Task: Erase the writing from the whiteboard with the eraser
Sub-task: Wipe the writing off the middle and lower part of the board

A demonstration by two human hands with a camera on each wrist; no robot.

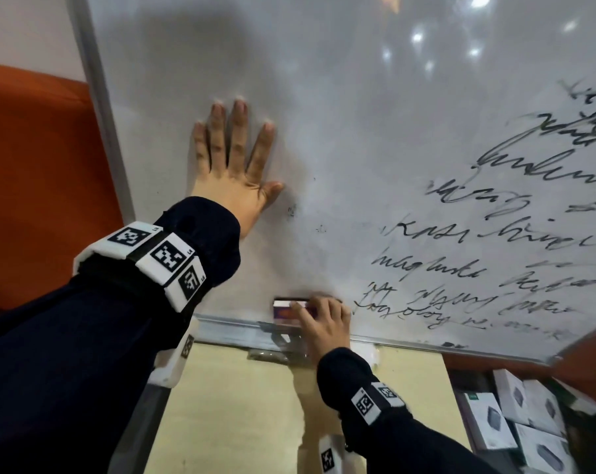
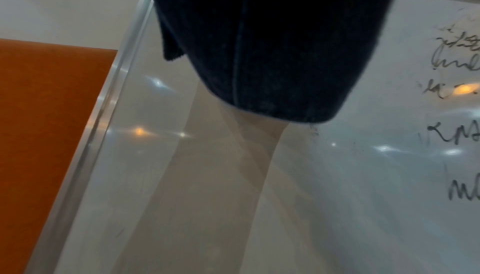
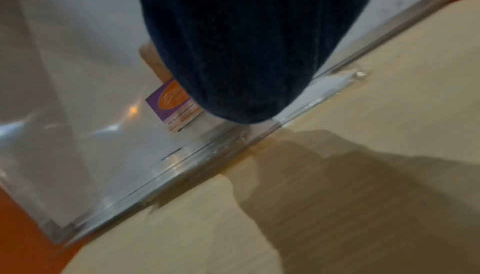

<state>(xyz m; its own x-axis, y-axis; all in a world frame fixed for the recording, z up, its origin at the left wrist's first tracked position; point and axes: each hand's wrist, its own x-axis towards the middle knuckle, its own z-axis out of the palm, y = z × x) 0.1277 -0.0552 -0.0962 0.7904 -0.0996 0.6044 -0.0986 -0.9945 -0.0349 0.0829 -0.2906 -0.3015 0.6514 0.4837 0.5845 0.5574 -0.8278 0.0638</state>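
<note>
Firstly, large white glossy whiteboard [image 1: 323, 114] with silver metal frame, leaned against an orange wall panel [image 1: 43, 172]. Left hand [image 1: 233, 165] laid flat on the board near its left edge, fingers straight and spread. Small rectangular eraser with purple-and-orange label [image 1: 286, 311] pressed to the board just above its bottom edge, clasped by the curled fingers of the right hand [image 1: 323, 325]. Black cursive marker writing [image 1: 494, 241] spread over the board's right half. Stacked white boxes [image 1: 529, 422] noted below its bottom right corner.
</note>
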